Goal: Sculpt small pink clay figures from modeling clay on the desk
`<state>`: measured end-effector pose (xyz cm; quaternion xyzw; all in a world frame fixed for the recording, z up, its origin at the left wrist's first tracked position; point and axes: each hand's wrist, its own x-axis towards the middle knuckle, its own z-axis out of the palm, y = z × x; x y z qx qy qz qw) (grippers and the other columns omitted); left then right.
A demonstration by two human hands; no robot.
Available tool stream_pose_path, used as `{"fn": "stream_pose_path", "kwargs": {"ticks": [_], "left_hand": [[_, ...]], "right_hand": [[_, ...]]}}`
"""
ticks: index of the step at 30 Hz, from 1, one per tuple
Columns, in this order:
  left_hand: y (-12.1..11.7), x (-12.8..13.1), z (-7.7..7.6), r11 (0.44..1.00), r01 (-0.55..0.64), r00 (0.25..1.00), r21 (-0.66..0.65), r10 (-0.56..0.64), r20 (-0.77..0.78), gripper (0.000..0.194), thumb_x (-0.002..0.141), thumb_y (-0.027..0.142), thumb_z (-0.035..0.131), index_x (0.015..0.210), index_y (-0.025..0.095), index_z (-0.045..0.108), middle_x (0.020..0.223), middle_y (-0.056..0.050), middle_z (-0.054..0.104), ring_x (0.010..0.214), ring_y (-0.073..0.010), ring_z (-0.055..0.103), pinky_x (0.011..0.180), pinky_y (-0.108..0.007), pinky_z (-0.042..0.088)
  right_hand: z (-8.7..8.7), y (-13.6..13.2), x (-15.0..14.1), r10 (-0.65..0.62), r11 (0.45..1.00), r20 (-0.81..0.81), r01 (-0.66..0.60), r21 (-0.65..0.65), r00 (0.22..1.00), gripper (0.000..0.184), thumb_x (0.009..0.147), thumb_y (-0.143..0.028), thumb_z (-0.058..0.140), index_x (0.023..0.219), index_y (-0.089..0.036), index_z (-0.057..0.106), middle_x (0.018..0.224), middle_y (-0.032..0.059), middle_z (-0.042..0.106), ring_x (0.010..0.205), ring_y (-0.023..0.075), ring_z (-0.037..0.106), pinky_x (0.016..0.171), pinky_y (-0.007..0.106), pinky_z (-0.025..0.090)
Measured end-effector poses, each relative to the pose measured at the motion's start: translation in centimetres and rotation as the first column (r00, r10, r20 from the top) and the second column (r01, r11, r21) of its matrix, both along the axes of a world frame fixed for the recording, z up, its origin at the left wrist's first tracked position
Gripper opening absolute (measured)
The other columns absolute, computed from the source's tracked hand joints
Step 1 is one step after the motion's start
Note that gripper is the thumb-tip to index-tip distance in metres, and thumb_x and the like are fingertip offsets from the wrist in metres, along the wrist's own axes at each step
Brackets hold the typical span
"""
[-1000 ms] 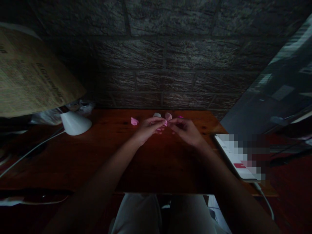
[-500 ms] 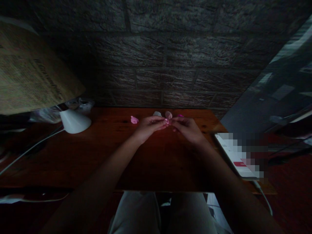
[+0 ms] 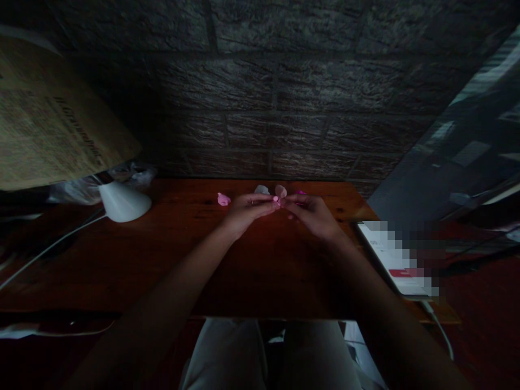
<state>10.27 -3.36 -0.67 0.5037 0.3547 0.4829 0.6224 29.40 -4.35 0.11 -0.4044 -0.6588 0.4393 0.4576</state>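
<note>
Between my fingertips is a small pink piece of what looks like modelling clay point(image 3: 276, 199). My left hand point(image 3: 247, 211) pinches it from the left, thumb and fingers closed. From the other side my right hand point(image 3: 309, 212) meets it with thumb and forefinger pressed together. Just behind the hands lie a whitish lump point(image 3: 262, 189), a pale peach lump point(image 3: 280, 190) and a bright pink lump point(image 3: 301, 193), the last partly covered by my right hand. Another pink lump point(image 3: 223, 199) rests on the wooden table, left of my left hand.
A white lamp base point(image 3: 125, 201) with a cable stands at the left, below a large printed paper shade point(image 3: 60, 119). A tablet-like device point(image 3: 390, 260), partly pixelated and plugged in, lies at the table's right edge. A dark brick wall point(image 3: 252, 92) rises behind.
The pink piece has turned slightly between my fingertips, and a rounded end now shows above them. Both hands stay in nearly the same place.
</note>
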Motion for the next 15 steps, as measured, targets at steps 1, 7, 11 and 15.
{"fn": "stream_pose_path", "kwargs": {"ticks": [1, 7, 11, 15], "left_hand": [[0.03, 0.0, -0.08, 1.0, -0.003, 1.0, 0.002, 0.003, 0.002, 0.034, 0.061, 0.03, 0.094, 0.09, 0.016, 0.082, 0.091, -0.007, 0.08, 0.096, -0.0211, 0.075, 0.101, -0.042, 0.055], [0.22, 0.05, -0.28, 1.0, -0.003, 1.0, 0.008, 0.003, 0.026, 0.037, 0.059, 0.031, 0.095, 0.09, 0.016, 0.081, 0.091, -0.007, 0.08, 0.096, -0.0224, 0.075, 0.1, -0.043, 0.056], [0.28, -0.09, -0.19, 1.0, 0.011, 0.998, -0.002, -0.011, 0.06, 0.033, 0.062, 0.027, 0.093, 0.09, 0.017, 0.079, 0.094, -0.006, 0.079, 0.096, -0.0206, 0.075, 0.099, -0.041, 0.056], [0.42, -0.28, -0.26, 1.0, 0.008, 0.999, -0.019, -0.007, 0.052, 0.033, 0.066, 0.024, 0.091, 0.096, 0.017, 0.078, 0.098, -0.006, 0.078, 0.094, -0.0188, 0.074, 0.095, -0.039, 0.057]], "right_hand": [[-0.02, 0.02, 0.02, -0.001, 1.0, 0.007, 0.001, 0.002, 1.0, 0.034, 0.078, -0.057, 0.076, 0.081, -0.023, 0.081, 0.079, 0.0025, 0.073, 0.067, 0.0149, 0.061, 0.065, 0.03, 0.053], [-0.05, 0.11, 0.29, 0.0, 1.0, 0.032, 0.0, 0.003, 1.0, 0.036, 0.079, -0.058, 0.075, 0.085, -0.023, 0.082, 0.081, 0.0026, 0.075, 0.071, 0.0159, 0.063, 0.066, 0.03, 0.053], [-0.15, 0.15, 0.49, -0.007, 1.0, -0.017, 0.007, -0.005, 1.0, 0.036, 0.08, -0.058, 0.075, 0.09, -0.023, 0.081, 0.094, 0.0044, 0.078, 0.079, 0.0176, 0.066, 0.067, 0.03, 0.055], [-0.48, 0.2, 0.37, -0.013, 0.999, -0.042, 0.015, 0.047, 0.999, 0.037, 0.076, -0.052, 0.082, 0.1, -0.024, 0.079, 0.107, 0.0075, 0.078, 0.092, 0.0226, 0.07, 0.072, 0.034, 0.058]]}}
